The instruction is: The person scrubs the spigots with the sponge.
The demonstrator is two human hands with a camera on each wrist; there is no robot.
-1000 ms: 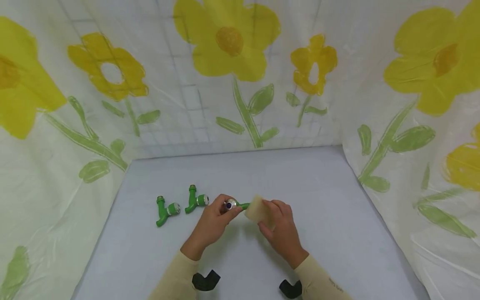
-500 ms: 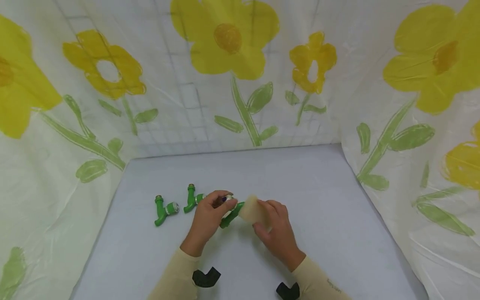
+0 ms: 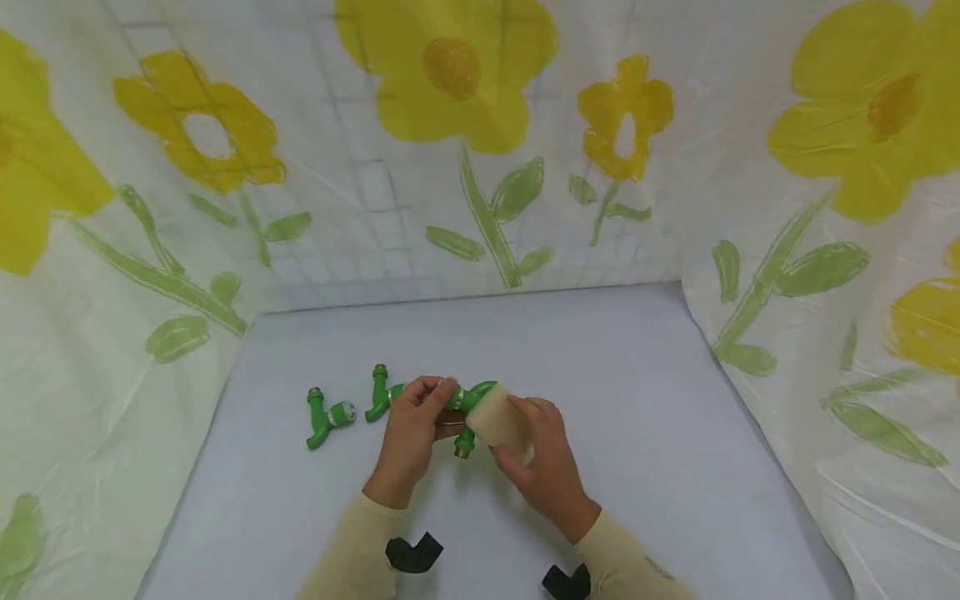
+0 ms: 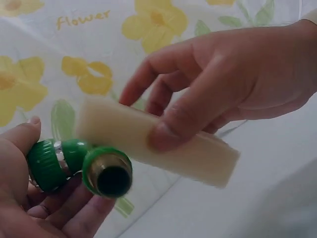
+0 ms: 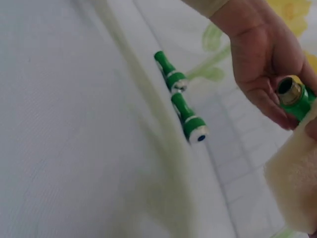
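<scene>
My left hand (image 3: 415, 437) grips a green faucet (image 3: 474, 395) by its knob end. The brass threaded inlet (image 4: 113, 178) of that faucet faces the left wrist camera. Between the thumb and fingers of my right hand (image 3: 546, 467) is a cream sponge (image 3: 498, 419), pinched and laid against the faucet's body. In the head view the sponge covers part of the faucet. Seen from the left wrist, the sponge is a thick block, tilted, with its left end at the faucet.
Two more green faucets lie on the pale table (image 3: 645, 400) left of my hands: one (image 3: 327, 418) farther left, another (image 3: 381, 393) close beside my left hand, which partly hides it. A white flower-printed curtain (image 3: 360, 250) stands round the table's back and sides.
My left hand has turned the faucet, so its spout now points up and right and its brass inlet points down. The sponge has shifted slightly left with my right hand.
</scene>
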